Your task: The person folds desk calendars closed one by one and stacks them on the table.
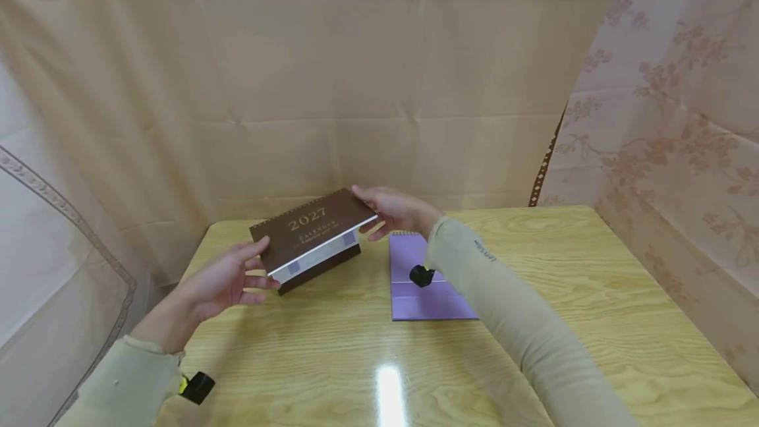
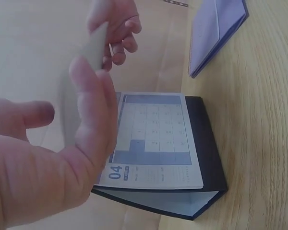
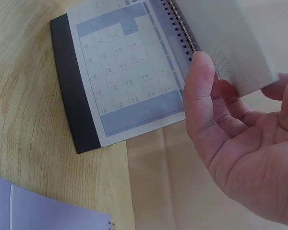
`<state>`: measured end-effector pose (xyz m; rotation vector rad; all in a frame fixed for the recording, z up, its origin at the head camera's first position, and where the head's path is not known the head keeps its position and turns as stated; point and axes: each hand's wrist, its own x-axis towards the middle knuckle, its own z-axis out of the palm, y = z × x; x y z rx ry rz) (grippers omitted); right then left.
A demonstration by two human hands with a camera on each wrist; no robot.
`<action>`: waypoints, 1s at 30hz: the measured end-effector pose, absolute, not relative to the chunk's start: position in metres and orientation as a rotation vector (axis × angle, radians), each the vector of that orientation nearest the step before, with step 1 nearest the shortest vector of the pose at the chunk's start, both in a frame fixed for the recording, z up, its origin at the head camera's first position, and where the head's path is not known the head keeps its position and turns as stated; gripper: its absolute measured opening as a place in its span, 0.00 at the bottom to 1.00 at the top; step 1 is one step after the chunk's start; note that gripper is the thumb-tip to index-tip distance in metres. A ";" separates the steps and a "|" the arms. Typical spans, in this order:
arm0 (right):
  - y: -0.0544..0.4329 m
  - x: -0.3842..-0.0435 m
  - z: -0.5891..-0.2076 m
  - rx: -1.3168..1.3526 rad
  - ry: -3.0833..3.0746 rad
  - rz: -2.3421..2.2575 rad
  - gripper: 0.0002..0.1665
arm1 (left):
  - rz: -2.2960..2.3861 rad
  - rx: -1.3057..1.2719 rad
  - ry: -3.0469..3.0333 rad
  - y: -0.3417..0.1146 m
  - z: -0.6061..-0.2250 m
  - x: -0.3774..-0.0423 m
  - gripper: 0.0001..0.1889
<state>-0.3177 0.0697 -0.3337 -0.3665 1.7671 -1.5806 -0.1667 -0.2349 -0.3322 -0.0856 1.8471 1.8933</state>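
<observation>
A brown desk calendar marked 2027 stands on the table, its spiral binding along the top. Its front cover and some leaves are lifted, baring a printed month page headed 04 in the left wrist view. My left hand pinches the left end of the lifted leaves, thumb on the cover and fingers below. At the other end, my right hand pinches their right corner, its fingers under the leaves beside the binding. To the right lies a purple spiral-bound calendar, partly covered by my right forearm.
The wooden table reaches back to a beige curtain. A floral curtain hangs on the right, and a white one on the left. Light glares off the tabletop at the front.
</observation>
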 end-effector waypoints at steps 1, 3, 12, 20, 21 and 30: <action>0.070 -0.318 -0.334 -0.368 1.771 -1.568 0.29 | 1.881 -0.082 1.854 -0.234 -0.332 -0.166 0.33; 0.071 -0.318 -0.335 -0.372 1.774 -1.549 0.28 | 1.861 -0.071 1.866 -0.232 -0.332 -0.165 0.40; 0.073 -0.317 -0.343 -0.358 1.798 -1.477 0.28 | 1.825 -0.077 1.869 -0.234 -0.334 -0.162 0.48; 0.076 -0.316 -0.348 -0.343 1.827 -1.419 0.29 | 1.830 -0.088 1.856 -0.232 -0.339 -0.160 0.44; 0.076 -0.316 -0.349 -0.348 1.824 -1.413 0.26 | 1.831 -0.087 1.855 -0.232 -0.340 -0.160 0.42; 0.073 -0.318 -0.360 -0.372 1.886 -1.324 0.17 | 1.791 -0.083 1.896 -0.227 -0.353 -0.160 0.33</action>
